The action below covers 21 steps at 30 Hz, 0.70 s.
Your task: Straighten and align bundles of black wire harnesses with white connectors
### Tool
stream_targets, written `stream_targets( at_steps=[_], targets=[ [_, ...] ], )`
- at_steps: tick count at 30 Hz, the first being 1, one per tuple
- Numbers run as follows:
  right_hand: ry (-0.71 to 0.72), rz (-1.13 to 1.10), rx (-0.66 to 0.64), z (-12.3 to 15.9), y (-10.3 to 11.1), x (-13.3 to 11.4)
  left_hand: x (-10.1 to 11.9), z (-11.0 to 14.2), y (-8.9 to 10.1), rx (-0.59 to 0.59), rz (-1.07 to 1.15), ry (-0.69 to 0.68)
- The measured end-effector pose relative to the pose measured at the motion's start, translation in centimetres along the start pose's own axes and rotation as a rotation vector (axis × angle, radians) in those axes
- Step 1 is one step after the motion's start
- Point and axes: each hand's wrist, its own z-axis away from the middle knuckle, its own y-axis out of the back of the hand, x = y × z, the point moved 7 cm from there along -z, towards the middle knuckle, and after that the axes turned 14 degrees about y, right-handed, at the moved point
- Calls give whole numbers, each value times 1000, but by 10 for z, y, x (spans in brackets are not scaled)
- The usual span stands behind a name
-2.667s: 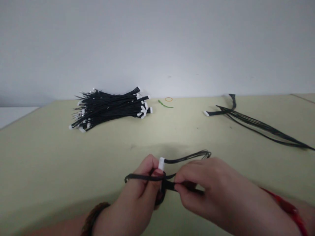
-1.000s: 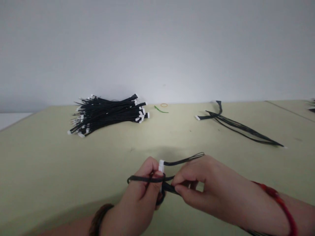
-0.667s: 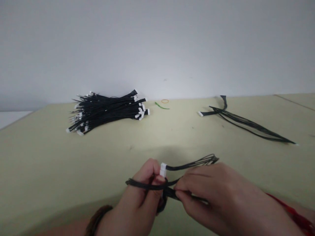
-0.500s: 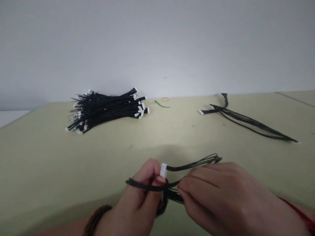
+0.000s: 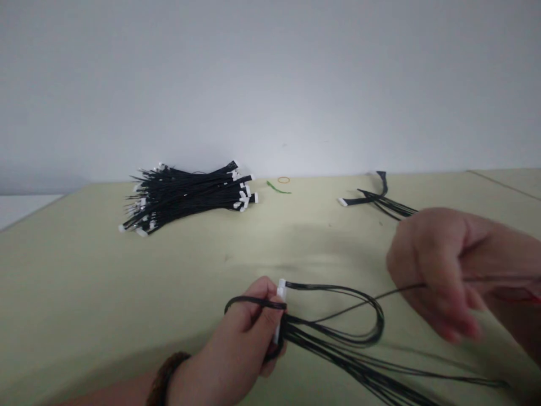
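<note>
In the head view, pinching a white connector (image 5: pixel 281 291) between thumb and fingers of the left hand (image 5: pixel 236 338), along with black wires (image 5: pixel 361 372) looped leftward across that grip and trailing out to its right. Further right, clasping a single strand (image 5: pixel 393 291), nearly straight, in the curled, blurred fingers of the right hand (image 5: pixel 439 259). Beyond the left grip, leftward, a pile (image 5: pixel 194 192) on the table (image 5: pixel 169 293); straight beyond, a green strip (image 5: pixel 276 188) near a ring (image 5: pixel 284 182). Beyond the right grip, partly hidden, another harness (image 5: pixel 359 201).
</note>
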Motion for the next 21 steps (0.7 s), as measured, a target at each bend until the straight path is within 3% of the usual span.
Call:
stream_targets(
  at_steps=[3, 6, 9, 11, 15, 17, 21],
  targets=[
    [160, 149, 303, -12, 26, -12, 1, 1, 1, 25, 11, 11],
    [186, 198, 518, -15, 27, -18, 2, 1, 0, 13, 23, 11],
    [44, 224, 396, -13, -6, -6, 3, 1, -2, -29, 32, 12],
    [-38, 450, 236, -8, -34, 5, 3, 2, -3, -58, 46, 0],
    [142, 1163, 101, 1, -68, 6, 3, 3, -6, -130, 50, -41],
    [225, 1235, 61, 4, -77, 8, 2, 3, -6, -140, 67, -40],
    [237, 1241, 40, 4, -75, 8, 0, 2, -6, -159, 114, -43]
  ],
)
